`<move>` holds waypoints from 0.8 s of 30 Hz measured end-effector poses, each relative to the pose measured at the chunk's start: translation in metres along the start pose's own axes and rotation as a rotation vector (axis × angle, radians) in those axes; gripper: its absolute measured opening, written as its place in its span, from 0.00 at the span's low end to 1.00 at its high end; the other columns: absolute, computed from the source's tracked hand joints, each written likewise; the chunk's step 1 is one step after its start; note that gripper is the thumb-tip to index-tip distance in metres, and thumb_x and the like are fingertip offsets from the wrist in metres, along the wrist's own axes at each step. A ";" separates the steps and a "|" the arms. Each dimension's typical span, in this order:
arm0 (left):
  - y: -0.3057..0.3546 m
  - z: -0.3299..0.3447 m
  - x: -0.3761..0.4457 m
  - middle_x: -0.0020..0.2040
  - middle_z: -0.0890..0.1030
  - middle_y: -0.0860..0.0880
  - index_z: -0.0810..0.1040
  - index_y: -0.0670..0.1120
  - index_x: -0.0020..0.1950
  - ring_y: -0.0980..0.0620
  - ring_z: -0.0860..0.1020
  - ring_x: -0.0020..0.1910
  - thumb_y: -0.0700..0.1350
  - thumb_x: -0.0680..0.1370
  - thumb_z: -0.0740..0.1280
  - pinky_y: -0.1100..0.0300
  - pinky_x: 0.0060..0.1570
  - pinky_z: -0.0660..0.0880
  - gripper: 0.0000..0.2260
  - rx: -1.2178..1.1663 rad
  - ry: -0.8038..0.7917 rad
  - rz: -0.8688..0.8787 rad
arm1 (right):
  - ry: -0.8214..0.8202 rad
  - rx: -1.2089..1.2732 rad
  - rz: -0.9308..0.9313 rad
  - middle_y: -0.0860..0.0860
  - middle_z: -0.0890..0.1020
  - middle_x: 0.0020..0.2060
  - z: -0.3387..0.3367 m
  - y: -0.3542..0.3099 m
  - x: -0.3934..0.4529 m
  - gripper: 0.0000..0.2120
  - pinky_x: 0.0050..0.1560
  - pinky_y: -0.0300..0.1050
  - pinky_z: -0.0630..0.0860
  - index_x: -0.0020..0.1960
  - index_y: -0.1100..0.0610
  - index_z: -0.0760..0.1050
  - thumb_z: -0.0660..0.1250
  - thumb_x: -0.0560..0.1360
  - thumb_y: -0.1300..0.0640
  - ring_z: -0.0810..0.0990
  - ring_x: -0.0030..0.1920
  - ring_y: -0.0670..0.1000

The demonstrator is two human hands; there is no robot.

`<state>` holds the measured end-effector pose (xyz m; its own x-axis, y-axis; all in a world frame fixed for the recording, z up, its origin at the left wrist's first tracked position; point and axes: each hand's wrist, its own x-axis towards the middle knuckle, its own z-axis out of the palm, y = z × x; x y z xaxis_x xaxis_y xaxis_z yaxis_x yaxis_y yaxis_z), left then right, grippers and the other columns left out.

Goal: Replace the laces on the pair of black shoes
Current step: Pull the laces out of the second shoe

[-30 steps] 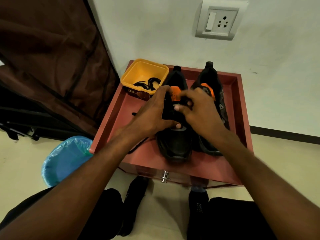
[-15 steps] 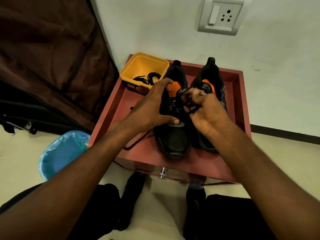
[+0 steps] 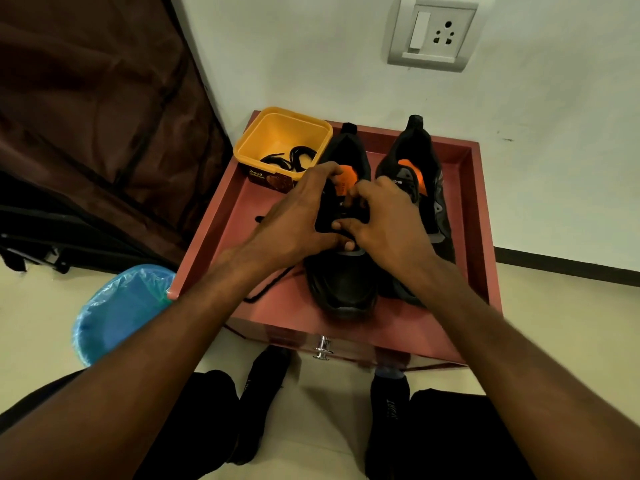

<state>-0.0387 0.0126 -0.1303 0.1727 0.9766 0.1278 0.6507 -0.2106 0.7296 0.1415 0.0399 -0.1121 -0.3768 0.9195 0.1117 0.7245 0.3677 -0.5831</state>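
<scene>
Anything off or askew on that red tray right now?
One thing: a loose black lace trails across the red tray left of the left shoe, which both hands work on: left hand, right hand. More laces sit coiled in the yellow tub. Nothing spilled or visibly damaged.

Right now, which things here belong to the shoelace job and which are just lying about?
Part of the job:
left shoe
right shoe
loose lace
laces in yellow tub
left hand
right hand

Lying about:
blue bin
wall socket
brown curtain
</scene>
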 end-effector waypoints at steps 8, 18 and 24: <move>-0.001 -0.001 0.002 0.72 0.68 0.53 0.58 0.52 0.78 0.53 0.74 0.66 0.52 0.66 0.84 0.47 0.56 0.81 0.49 -0.016 -0.024 0.023 | 0.023 -0.044 0.004 0.54 0.81 0.48 0.006 -0.003 0.009 0.08 0.48 0.51 0.79 0.55 0.58 0.83 0.65 0.81 0.64 0.80 0.48 0.53; -0.002 -0.001 0.003 0.63 0.68 0.52 0.55 0.53 0.77 0.56 0.75 0.45 0.54 0.64 0.85 0.55 0.44 0.80 0.52 -0.039 0.010 0.027 | 0.213 1.347 0.723 0.49 0.77 0.33 -0.014 -0.008 0.015 0.17 0.64 0.57 0.80 0.42 0.56 0.72 0.52 0.87 0.60 0.88 0.43 0.55; -0.001 -0.002 0.003 0.63 0.67 0.55 0.57 0.55 0.75 0.53 0.72 0.63 0.56 0.64 0.84 0.46 0.56 0.81 0.49 -0.029 0.009 0.022 | 0.258 1.320 0.689 0.52 0.78 0.35 -0.032 -0.008 0.013 0.12 0.60 0.55 0.77 0.43 0.55 0.74 0.57 0.84 0.59 0.86 0.40 0.54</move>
<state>-0.0405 0.0155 -0.1296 0.1800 0.9723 0.1494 0.6251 -0.2303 0.7458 0.1495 0.0530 -0.0799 0.0203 0.9052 -0.4245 -0.3640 -0.3888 -0.8464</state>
